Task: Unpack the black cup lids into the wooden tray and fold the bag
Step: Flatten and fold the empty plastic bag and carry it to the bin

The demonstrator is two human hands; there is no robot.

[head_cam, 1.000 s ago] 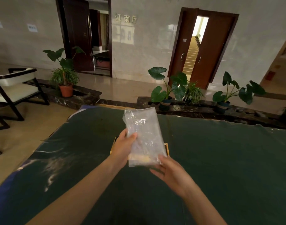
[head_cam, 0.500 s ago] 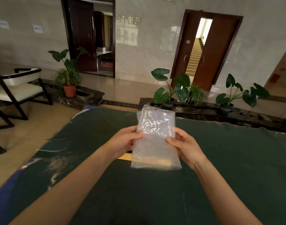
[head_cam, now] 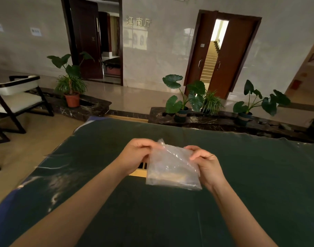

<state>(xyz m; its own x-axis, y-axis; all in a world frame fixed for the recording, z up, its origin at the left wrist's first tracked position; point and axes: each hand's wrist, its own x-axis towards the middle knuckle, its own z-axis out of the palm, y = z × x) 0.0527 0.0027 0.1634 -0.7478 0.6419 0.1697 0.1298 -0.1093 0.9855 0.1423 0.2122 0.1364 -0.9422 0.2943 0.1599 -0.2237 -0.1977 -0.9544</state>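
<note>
Head: bag [head_cam: 170, 169] hangs from fingers [head_cam: 200, 155] (pinched)

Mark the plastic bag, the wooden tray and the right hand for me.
plastic bag [head_cam: 171, 169]: head view, middle of the clear film.
wooden tray [head_cam: 138, 173]: head view, bare rim left of the bag.
right hand [head_cam: 207, 166]: head view, middle of the hand, pinching the bag's top.

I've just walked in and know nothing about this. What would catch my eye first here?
The crinkled clear plastic bag at the centre, pinched near its top by the left hand and the right hand above the dark green table. A strip of wooden tray peeks out under the left hand; beyond the table stand big-leaved potted plants.
</note>
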